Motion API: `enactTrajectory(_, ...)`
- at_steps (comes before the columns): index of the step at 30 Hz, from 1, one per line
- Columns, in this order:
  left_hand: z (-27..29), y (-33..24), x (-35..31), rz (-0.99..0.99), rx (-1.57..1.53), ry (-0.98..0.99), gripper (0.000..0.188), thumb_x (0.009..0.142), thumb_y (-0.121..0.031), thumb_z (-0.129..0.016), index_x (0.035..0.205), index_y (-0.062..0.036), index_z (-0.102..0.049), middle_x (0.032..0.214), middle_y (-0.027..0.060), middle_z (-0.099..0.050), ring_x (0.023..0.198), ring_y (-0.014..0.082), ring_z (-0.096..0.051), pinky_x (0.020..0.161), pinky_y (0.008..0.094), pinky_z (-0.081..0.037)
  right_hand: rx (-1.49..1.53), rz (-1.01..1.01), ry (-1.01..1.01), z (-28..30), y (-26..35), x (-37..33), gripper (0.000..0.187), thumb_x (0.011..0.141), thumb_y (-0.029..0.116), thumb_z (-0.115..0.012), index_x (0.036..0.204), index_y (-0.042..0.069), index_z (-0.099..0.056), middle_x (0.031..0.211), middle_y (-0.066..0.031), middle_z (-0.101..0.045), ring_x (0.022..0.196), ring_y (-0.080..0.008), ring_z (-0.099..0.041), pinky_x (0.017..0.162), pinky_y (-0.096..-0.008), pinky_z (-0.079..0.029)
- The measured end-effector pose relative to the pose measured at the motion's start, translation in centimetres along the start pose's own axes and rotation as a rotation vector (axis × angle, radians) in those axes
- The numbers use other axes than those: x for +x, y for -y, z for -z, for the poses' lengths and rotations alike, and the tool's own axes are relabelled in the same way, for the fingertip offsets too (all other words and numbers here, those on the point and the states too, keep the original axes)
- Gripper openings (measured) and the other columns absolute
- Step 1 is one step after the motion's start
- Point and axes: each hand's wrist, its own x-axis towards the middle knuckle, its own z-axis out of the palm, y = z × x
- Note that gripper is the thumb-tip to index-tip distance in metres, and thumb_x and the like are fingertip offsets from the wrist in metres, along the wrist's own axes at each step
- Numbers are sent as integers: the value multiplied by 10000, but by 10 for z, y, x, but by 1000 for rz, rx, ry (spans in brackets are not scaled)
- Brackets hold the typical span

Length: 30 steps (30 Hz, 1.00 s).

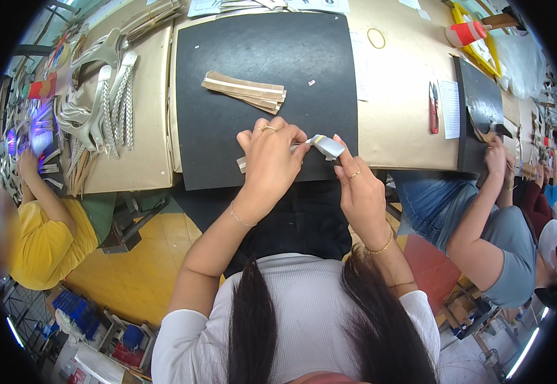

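Above the near edge of a black work mat [266, 48], both of my hands work on a thin pale, silvery strip [328, 148]. My left hand [272, 153] pinches it between thumb and fingertips, its back hiding the strip's middle. A light end pokes out to the left of that hand. My right hand [360, 185] grips the other end, which curls up in a loop with a yellowish edge, between thumb and forefinger. Farther up the mat lies a fanned bundle of brown strips [243, 91], with a paler band along the top one.
At left, woven and pale straps [118, 102] pile on the neighbouring table. To the right lie a yellow ring [376, 38], red-handled pliers or cutters [433, 109] and a printed sheet [448, 109]. Co-workers sit close on both sides, one in yellow [54, 249], one in grey-blue [512, 256].
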Motion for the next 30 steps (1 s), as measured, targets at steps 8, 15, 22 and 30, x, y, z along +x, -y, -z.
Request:
enactTrajectory(8, 1, -5, 4, 35, 37, 26, 118, 801, -212, -837, 837, -118, -775, 851, 5, -670, 912, 209, -576, 867, 394, -298, -54, -13, 23, 2, 0, -3, 556, 976, 101, -654, 1514, 154, -522, 796, -95, -542, 611, -266, -600, 558, -396, -498)
enactTrajectory(15, 0, -6, 8, 57, 64, 45, 122, 795, -215, -837, 824, -116, -771, 833, 4, -670, 917, 204, -585, 863, 403, -296, -68, 16, 16, -2, -1, -2, 571, 963, 108, -672, 1512, 169, -529, 790, -85, -543, 603, -254, -595, 543, -395, -492)
enactTrajectory(22, 2, -2, 6, 55, 8, 52, 113, 799, -207, -833, 836, -115, -778, 836, 2, -676, 917, 204, -584, 875, 400, -296, -127, 35, 31, 0, 1, 0, 566, 960, 116, -680, 1504, 177, -540, 780, -88, -532, 598, -258, -592, 540, -400, -490)
enactTrajectory(30, -8, -5, 2, 33, 10, -71, 93, 817, -189, -816, 831, -110, -768, 862, 5, -672, 920, 216, -580, 888, 403, -299, -5, -7, -69, 4, 4, 4, 562, 965, 93, -666, 1507, 153, -532, 807, -103, -571, 628, -278, -620, 564, -406, -506)
